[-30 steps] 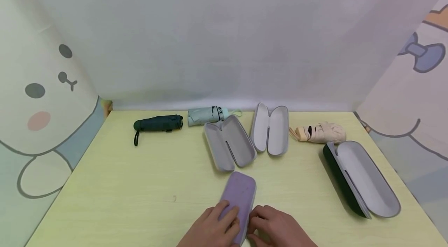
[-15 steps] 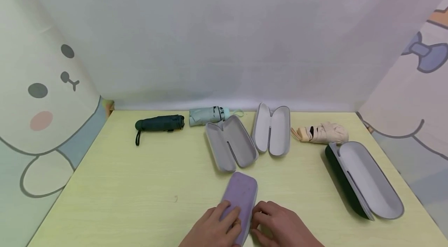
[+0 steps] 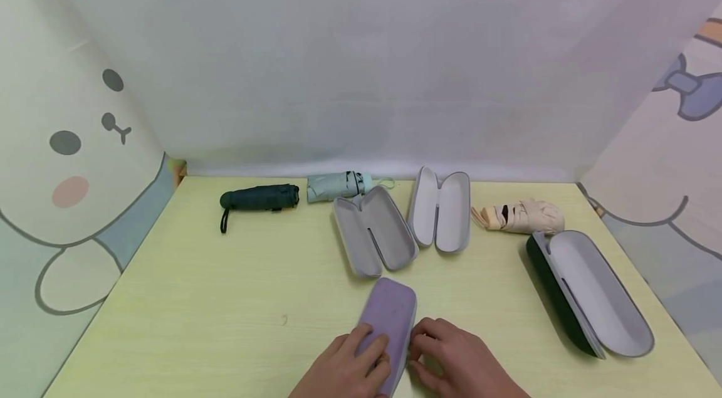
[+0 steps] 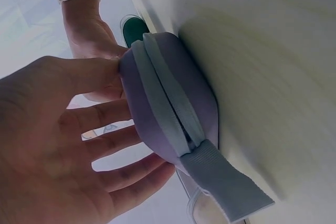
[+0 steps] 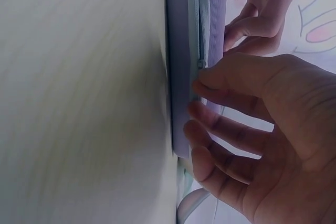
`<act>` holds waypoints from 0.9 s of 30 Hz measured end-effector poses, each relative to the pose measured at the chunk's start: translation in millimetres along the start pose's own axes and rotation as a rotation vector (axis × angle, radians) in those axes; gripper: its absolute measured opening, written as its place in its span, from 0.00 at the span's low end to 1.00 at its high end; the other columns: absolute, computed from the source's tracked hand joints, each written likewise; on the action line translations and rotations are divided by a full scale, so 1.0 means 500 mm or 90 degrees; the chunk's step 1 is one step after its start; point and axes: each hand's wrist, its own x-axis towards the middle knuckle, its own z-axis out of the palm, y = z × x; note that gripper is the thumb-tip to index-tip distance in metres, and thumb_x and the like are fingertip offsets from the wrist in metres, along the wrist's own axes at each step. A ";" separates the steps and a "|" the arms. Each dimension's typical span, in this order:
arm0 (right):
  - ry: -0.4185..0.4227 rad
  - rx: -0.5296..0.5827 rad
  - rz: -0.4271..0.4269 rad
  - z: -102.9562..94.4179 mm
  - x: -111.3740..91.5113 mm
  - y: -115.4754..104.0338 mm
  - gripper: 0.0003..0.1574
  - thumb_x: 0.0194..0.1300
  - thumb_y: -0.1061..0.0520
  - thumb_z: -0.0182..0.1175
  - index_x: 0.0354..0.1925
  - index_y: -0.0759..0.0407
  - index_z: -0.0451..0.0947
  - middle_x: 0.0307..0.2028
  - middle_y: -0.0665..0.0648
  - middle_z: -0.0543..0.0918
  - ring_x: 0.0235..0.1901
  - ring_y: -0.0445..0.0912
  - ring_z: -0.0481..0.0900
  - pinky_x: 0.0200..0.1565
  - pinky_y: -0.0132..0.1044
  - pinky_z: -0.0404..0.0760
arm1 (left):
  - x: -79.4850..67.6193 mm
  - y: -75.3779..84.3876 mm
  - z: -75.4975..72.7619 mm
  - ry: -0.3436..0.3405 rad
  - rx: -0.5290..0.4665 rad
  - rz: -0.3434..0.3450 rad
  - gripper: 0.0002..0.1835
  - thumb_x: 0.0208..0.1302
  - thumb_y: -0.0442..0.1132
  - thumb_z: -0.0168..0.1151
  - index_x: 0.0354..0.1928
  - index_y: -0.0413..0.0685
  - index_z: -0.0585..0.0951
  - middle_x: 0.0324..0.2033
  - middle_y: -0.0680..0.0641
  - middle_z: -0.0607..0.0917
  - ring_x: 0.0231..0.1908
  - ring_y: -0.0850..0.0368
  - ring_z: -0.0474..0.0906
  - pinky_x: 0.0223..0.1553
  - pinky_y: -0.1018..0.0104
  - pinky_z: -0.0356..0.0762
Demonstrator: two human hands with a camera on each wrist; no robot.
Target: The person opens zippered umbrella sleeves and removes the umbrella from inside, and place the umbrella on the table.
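A purple zippered case [image 3: 394, 310] lies on the table at front center. My left hand [image 3: 351, 363] rests on its top, fingers spread; in the left wrist view its fingertips [image 4: 160, 166] press the upper face. Grey zipper tape [image 4: 165, 98] runs round the side, with a dark gap between its two strips and a grey fabric tab [image 4: 226, 182] at the near end. My right hand [image 3: 451, 354] is at the case's right side. In the right wrist view its thumb and forefinger pinch the zipper pull [image 5: 201, 64], the other fingers curled beside the case.
Two open grey-lined cases, one nearer [image 3: 373, 232] and one farther back [image 3: 440, 210], lie beyond. A larger dark green open case [image 3: 592, 294] is at right. Folded umbrellas in dark green [image 3: 259, 197], light blue [image 3: 333, 187] and beige [image 3: 524, 216] lie along the back.
My right hand has slid a little forward along the side of the purple case. My left hand stays on top of it. The whole head view has shifted slightly.
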 end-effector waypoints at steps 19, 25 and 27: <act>0.034 -0.033 0.037 -0.010 0.012 0.026 0.16 0.50 0.51 0.75 0.27 0.35 0.75 0.37 0.32 0.75 0.36 0.28 0.74 0.33 0.26 0.76 | -0.001 0.001 0.010 0.044 0.005 -0.009 0.13 0.73 0.52 0.49 0.36 0.58 0.81 0.48 0.56 0.82 0.48 0.56 0.78 0.39 0.67 0.80; 0.033 -0.048 0.067 -0.013 0.019 0.034 0.17 0.50 0.51 0.74 0.27 0.33 0.74 0.37 0.30 0.75 0.36 0.28 0.74 0.33 0.27 0.77 | -0.001 0.000 0.010 0.051 0.007 -0.003 0.11 0.70 0.49 0.49 0.37 0.57 0.79 0.48 0.56 0.81 0.48 0.56 0.78 0.40 0.66 0.80; 0.029 -0.049 0.074 -0.014 0.021 0.037 0.16 0.51 0.50 0.74 0.28 0.33 0.74 0.37 0.30 0.75 0.37 0.28 0.75 0.34 0.28 0.77 | 0.000 -0.001 0.008 0.045 0.004 -0.001 0.09 0.67 0.50 0.53 0.37 0.57 0.79 0.48 0.56 0.80 0.48 0.56 0.77 0.40 0.66 0.80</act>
